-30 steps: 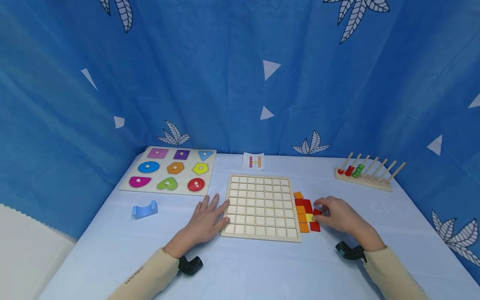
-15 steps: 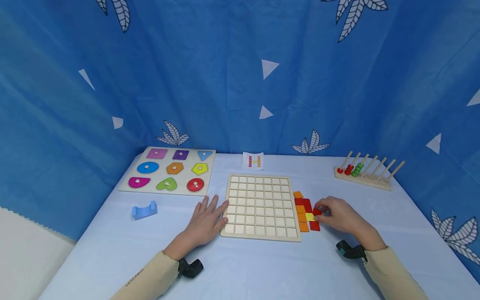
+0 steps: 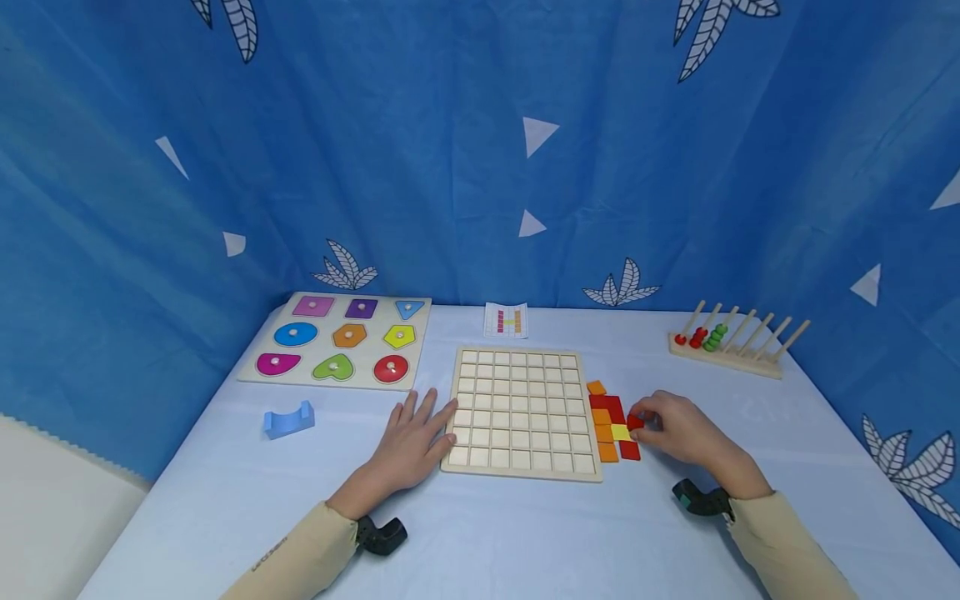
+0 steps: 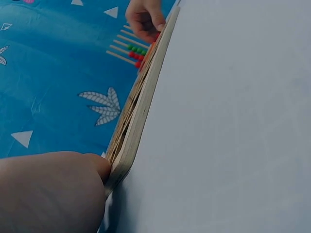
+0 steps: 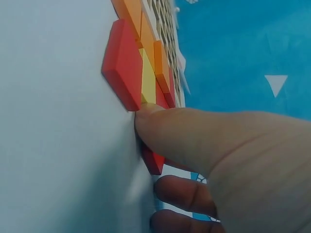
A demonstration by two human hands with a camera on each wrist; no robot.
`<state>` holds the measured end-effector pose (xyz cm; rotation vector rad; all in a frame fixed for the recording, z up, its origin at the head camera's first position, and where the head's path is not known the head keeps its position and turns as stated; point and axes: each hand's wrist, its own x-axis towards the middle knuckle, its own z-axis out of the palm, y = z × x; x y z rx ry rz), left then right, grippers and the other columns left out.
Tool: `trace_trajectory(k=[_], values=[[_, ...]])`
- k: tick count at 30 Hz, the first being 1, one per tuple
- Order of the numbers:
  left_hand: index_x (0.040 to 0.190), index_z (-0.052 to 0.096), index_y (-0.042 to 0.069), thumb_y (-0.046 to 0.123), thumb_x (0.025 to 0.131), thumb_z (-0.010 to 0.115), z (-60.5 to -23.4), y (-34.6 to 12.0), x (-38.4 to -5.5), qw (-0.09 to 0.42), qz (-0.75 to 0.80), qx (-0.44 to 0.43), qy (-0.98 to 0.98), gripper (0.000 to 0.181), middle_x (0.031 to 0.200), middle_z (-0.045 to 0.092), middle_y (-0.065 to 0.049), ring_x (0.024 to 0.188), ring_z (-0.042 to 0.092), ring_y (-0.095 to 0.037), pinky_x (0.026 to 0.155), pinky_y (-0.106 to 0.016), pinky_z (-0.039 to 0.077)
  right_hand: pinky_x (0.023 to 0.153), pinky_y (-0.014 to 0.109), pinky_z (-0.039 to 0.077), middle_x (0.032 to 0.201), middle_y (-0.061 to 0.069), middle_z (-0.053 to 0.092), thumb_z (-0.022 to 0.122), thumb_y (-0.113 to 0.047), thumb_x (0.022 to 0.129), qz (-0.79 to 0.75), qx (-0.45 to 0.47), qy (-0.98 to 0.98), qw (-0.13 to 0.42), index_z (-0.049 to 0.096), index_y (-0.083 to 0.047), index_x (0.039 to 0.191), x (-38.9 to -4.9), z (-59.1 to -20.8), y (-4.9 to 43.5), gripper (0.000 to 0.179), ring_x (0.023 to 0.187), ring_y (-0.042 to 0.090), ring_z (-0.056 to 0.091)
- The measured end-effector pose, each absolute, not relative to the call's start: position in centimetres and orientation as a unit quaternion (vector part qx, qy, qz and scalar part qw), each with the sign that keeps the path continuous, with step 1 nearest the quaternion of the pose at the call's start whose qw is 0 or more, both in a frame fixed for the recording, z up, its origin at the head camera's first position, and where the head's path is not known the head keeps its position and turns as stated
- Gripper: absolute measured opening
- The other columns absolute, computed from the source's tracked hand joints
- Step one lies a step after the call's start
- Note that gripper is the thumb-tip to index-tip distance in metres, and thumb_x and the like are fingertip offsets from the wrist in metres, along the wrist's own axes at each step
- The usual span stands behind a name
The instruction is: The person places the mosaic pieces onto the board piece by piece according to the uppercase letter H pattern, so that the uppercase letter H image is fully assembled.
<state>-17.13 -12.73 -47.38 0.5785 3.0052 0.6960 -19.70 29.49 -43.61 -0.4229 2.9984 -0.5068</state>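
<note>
My left hand (image 3: 408,442) lies with fingers spread on the left edge of a wooden grid board (image 3: 517,477), thumb and fingertips on its rim. In the left wrist view, the thumb (image 4: 53,187) presses against the board's corner. My right hand (image 3: 678,429) is at the pile of tiles right of the board. Its thumb and index finger pinch a red square tile (image 3: 635,422), partly hidden by the thumb in the right wrist view. Beside it lie a yellow tile (image 3: 620,432), several orange tiles (image 3: 607,452) and other red tiles (image 3: 629,451).
A small pattern card (image 3: 506,321) lies behind the board. A knobbed shape puzzle (image 3: 375,342) is at the back left, with a blue curved block (image 3: 289,420) in front of it. A bead rack (image 3: 727,354) with pegs stands at the back right.
My right thumb and index finger have drawn slightly closer around the red tile, whose angle has shifted a little. The left hand stays in place on the board.
</note>
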Motion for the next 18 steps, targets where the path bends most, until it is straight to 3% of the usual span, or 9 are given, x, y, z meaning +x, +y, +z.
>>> trace_trajectory(k=[18], values=[[0.153, 0.047, 0.013, 0.034, 0.102, 0.055, -47.54, -12.73, -17.21, 0.001, 0.224, 0.177, 0.958, 0.056, 0.164, 0.032, -0.025, 0.154, 0.016, -0.054, 0.121, -0.07, 0.015, 0.07, 0.031, 0.053, 0.086, 0.002, 0.063, 0.088, -0.018, 0.077, -0.164, -0.141, 0.976, 0.035, 0.075, -0.005, 0.104, -19.51, -43.19, 29.25, 0.034, 0.079, 0.013, 0.053]])
